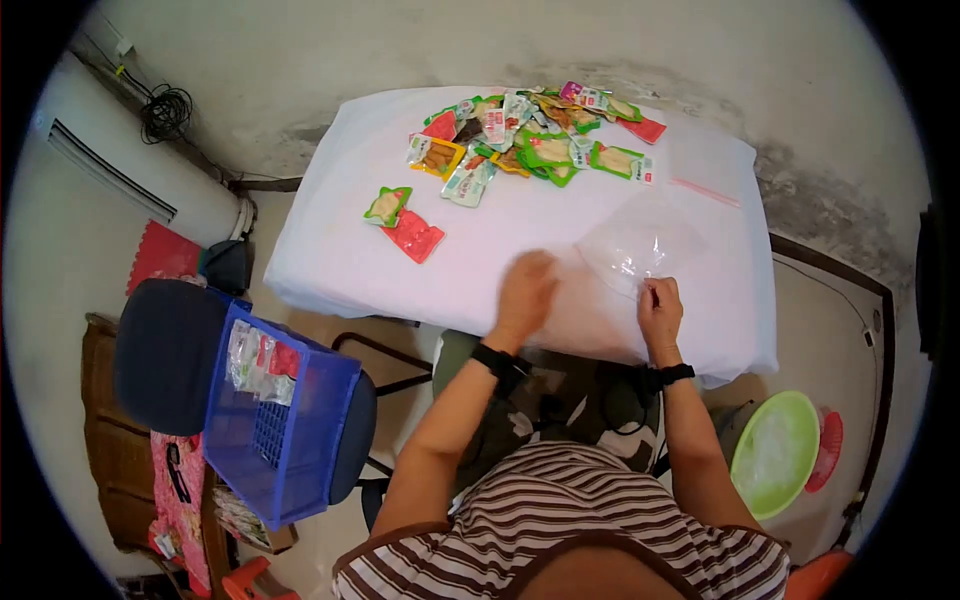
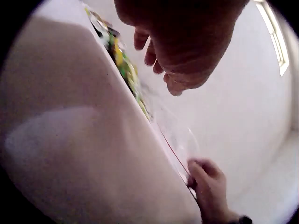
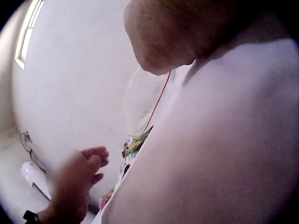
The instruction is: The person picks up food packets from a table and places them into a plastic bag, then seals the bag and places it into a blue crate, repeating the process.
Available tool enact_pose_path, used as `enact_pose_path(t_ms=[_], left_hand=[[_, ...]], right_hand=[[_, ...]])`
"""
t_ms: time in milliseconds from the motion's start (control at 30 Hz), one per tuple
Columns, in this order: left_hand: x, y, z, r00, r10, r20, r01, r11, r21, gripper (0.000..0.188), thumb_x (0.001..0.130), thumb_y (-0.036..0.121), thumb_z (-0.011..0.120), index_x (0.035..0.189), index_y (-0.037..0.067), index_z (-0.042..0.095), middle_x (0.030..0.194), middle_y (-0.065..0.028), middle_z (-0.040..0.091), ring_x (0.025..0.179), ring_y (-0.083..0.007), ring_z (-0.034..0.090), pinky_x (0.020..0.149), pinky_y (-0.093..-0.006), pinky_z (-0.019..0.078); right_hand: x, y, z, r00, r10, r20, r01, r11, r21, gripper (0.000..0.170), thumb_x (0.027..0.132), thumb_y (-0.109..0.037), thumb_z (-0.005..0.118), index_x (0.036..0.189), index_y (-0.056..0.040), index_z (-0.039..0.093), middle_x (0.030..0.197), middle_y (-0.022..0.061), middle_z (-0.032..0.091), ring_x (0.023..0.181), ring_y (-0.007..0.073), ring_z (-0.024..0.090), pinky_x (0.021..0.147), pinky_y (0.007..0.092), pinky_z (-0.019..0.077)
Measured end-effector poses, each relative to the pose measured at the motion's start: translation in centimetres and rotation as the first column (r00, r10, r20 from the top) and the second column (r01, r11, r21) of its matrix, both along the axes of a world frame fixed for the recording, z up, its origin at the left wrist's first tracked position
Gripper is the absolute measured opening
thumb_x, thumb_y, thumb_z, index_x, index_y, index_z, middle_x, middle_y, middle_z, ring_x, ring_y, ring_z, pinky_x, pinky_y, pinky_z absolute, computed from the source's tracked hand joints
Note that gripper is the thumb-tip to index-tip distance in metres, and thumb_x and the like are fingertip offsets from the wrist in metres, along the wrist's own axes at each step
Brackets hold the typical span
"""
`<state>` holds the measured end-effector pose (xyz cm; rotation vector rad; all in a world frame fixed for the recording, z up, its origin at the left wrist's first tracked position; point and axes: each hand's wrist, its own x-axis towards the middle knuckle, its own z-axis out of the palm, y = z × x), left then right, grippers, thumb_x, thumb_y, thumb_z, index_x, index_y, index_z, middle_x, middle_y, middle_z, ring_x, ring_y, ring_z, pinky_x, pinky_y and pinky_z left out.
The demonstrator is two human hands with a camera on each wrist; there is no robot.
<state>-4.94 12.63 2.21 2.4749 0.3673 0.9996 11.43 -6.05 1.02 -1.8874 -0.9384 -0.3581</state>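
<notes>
Right hand (image 1: 660, 312) pinches clear plastic bag (image 1: 632, 240) over white-draped tabletop (image 1: 345, 165); left hand (image 1: 529, 292), blurred, hangs nearby, fingers loose.

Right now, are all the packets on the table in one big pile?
No, a green-edged packet and a red packet lie apart from the big pile.

I had before me a rectangular table draped in white cloth (image 1: 330, 220), near a pale plaster wall (image 1: 300, 50) marked by grey, flaking patches (image 1: 820, 195) above a dark skirting strip (image 1: 815, 258) and a beige floor (image 1: 820, 310). To my left stood a rounded white appliance with a dark slot (image 1: 140, 150), a coil of black cable (image 1: 167, 113), a dark blue padded chair (image 1: 165, 355) and brown wooden furniture (image 1: 110, 460). From my wrists, a narrow framed window (image 2: 274, 35) showed bright, pale light.
</notes>
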Motion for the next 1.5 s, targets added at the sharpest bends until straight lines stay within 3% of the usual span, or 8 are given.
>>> enact_pose_path(t_ms=[100, 200, 400, 533, 633, 767, 1133, 1500], left_hand=[[-3.4, 5.4, 3.1, 0.833, 0.549, -0.064, -0.531, 0.828, 0.179, 0.055, 0.067, 0.011, 0.068, 0.117, -0.001, 0.048, 0.121, -0.0256, 0.042, 0.115, -0.0426, 0.037, 0.097, -0.049, 0.031], [-5.7, 10.7, 1.4, 0.682, 0.681, -0.266, -0.655, 0.731, 0.194, 0.055, 0.071, 0.017, 0.068, 0.122, 0.009, 0.047, 0.124, -0.0257, 0.039, 0.116, -0.0407, 0.037, 0.088, -0.0488, 0.0393], [-6.6, 14.0, 1.8, 0.602, 0.649, -0.464, -0.577, 0.756, 0.309, 0.028, 0.084, 0.02, 0.054, 0.109, 0.009, 0.054, 0.107, -0.02, 0.055, 0.096, -0.0354, 0.055, 0.073, -0.0415, 0.0491], [-9.0, 12.6, 3.7, 0.743, 0.64, -0.194, -0.662, 0.745, -0.076, 0.02, 0.086, 0.015, 0.049, 0.1, 0.005, 0.06, 0.084, -0.0171, 0.062, 0.082, -0.0258, 0.062, 0.07, -0.0358, 0.0484], [-10.7, 11.2, 4.3, 0.787, 0.57, 0.234, -0.212, 0.607, -0.765, 0.022, 0.091, 0.007, 0.042, 0.107, 0.0, 0.056, 0.098, -0.0091, 0.062, 0.089, -0.0175, 0.06, 0.074, -0.0306, 0.0487], [-12.3, 8.0, 3.2, 0.781, 0.491, 0.387, 0.305, 0.241, -0.921, 0.03, 0.091, 0.005, 0.042, 0.121, 0.001, 0.044, 0.112, -0.0095, 0.056, 0.095, -0.0183, 0.058, 0.08, -0.0286, 0.0492], [-7.2, -8.0, 2.0, 0.939, 0.144, 0.312, 0.343, -0.322, -0.882, 0.036, 0.091, 0.01, 0.043, 0.127, 0.003, 0.04, 0.124, -0.0121, 0.051, 0.107, -0.0227, 0.055, 0.084, -0.0339, 0.0514], [-0.6, -8.2, 2.6, 0.953, 0.14, 0.269, 0.299, -0.297, -0.907, 0.034, 0.093, 0.006, 0.035, 0.127, 0.001, 0.036, 0.124, -0.0154, 0.049, 0.11, -0.0256, 0.052, 0.089, -0.0398, 0.0478]], right_hand=[[-0.4, 0.0, 0.2, 0.999, 0.019, -0.029, -0.019, 1.0, 0.016, 0.008, 0.076, 0.0, 0.058, 0.084, -0.0019, 0.059, 0.073, 0.0116, 0.052, 0.061, 0.0242, 0.053, 0.055, 0.0305, 0.0437], [-0.3, -0.1, -0.1, 0.999, 0.019, -0.045, -0.018, 1.0, 0.023, 0.009, 0.075, 0.0, 0.059, 0.084, -0.0021, 0.06, 0.072, 0.0113, 0.052, 0.059, 0.0232, 0.053, 0.053, 0.03, 0.043], [-0.3, -0.2, 0.1, 0.998, 0.03, 0.049, -0.03, 1.0, 0.006, 0.011, 0.074, -0.001, 0.061, 0.086, -0.0033, 0.06, 0.072, 0.0106, 0.052, 0.059, 0.0234, 0.053, 0.052, 0.0313, 0.042], [-0.5, -0.4, 0.5, 0.992, 0.068, 0.11, -0.063, 0.997, -0.048, 0.015, 0.074, -0.004, 0.062, 0.09, -0.0047, 0.06, 0.075, 0.0104, 0.054, 0.065, 0.0261, 0.054, 0.057, 0.0342, 0.0423], [-0.2, -0.4, 0.0, 0.992, 0.082, 0.091, -0.076, 0.995, -0.059, 0.017, 0.075, -0.004, 0.061, 0.092, -0.0051, 0.059, 0.077, 0.0107, 0.055, 0.068, 0.0276, 0.054, 0.059, 0.0357, 0.0424], [-0.3, -0.5, 0.2, 0.989, 0.108, 0.102, -0.105, 0.994, -0.032, 0.014, 0.075, -0.004, 0.06, 0.09, -0.0055, 0.06, 0.077, 0.0108, 0.055, 0.068, 0.0284, 0.053, 0.06, 0.0367, 0.0427], [-0.2, -0.8, 0.9, 0.991, 0.112, 0.072, -0.111, 0.994, -0.017, 0.015, 0.075, -0.006, 0.06, 0.09, -0.0064, 0.063, 0.075, 0.0101, 0.054, 0.068, 0.0279, 0.054, 0.059, 0.0366, 0.0447], [-0.3, -1.0, 0.6, 0.984, 0.168, 0.062, -0.171, 0.984, 0.045, 0.016, 0.078, -0.006, 0.058, 0.093, -0.006, 0.061, 0.076, 0.0104, 0.054, 0.07, 0.0284, 0.054, 0.061, 0.0361, 0.0453]])
